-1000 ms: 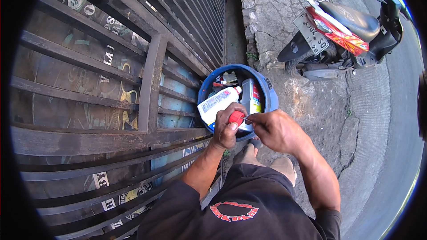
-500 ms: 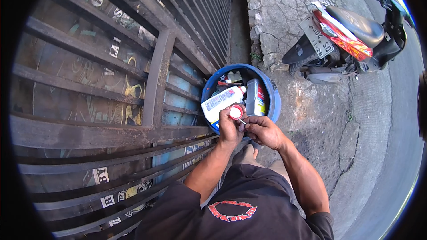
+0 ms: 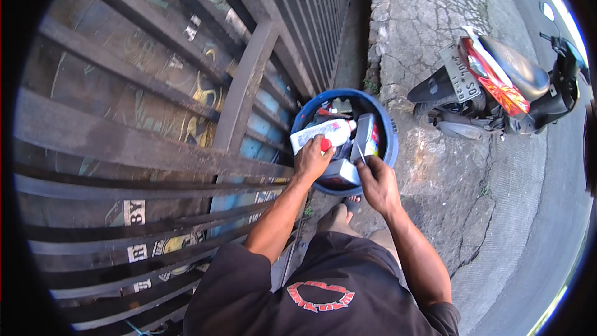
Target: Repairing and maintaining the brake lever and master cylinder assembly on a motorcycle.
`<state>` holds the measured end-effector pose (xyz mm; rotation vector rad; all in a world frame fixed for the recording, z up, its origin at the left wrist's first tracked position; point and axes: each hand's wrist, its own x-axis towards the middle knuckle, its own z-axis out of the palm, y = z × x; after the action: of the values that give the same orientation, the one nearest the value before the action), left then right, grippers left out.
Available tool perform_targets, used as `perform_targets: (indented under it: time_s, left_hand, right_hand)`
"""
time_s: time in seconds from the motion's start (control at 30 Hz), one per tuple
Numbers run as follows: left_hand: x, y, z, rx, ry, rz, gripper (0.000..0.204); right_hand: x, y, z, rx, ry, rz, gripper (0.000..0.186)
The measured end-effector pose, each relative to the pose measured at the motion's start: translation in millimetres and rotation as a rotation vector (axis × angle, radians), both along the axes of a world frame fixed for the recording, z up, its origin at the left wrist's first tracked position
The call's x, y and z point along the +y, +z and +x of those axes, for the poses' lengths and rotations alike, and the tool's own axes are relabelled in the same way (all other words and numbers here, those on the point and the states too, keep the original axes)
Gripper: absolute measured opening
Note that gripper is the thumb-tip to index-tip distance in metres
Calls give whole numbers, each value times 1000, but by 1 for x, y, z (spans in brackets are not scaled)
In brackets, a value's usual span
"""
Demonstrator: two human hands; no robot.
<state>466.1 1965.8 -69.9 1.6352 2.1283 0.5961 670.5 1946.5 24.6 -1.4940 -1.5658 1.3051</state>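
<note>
My left hand [image 3: 310,165] is closed on a red cap [image 3: 325,145], over a white bottle [image 3: 315,130] lying in the blue tub [image 3: 390,140]. My right hand [image 3: 380,183] is closed on a thin metal tool [image 3: 362,154] that points upward, near the tub's right side. A grey bottle with a coloured label [image 3: 370,129] is behind that hand, and a silver container [image 3: 341,172] lies at the front of the tub between both hands. Smaller items at the back of the tub are hard to make out.
A dark metal gate [image 3: 249,84] runs along my left. To the right, a red, white and black scooter [image 3: 510,78] stands on cracked pavement [image 3: 435,12], with the asphalt road [image 3: 547,199] beyond. My foot [image 3: 352,203] is just below the tub.
My hands have moved apart: the left carries the red cap over the white bottle, the right has pulled the tool away from it. The silver container now shows between them.
</note>
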Motion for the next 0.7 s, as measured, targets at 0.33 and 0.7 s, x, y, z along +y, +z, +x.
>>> perform_targets:
  time_s: [0.33, 0.7]
  left_hand:
    - [-46, 63, 28, -1819, 134, 202, 52]
    - [-289, 31, 105, -1403, 649, 423, 42]
  right_hand:
    - [-31, 13, 41, 14, 82, 9, 28]
    - [-174, -33, 44, 249, 602, 44, 30]
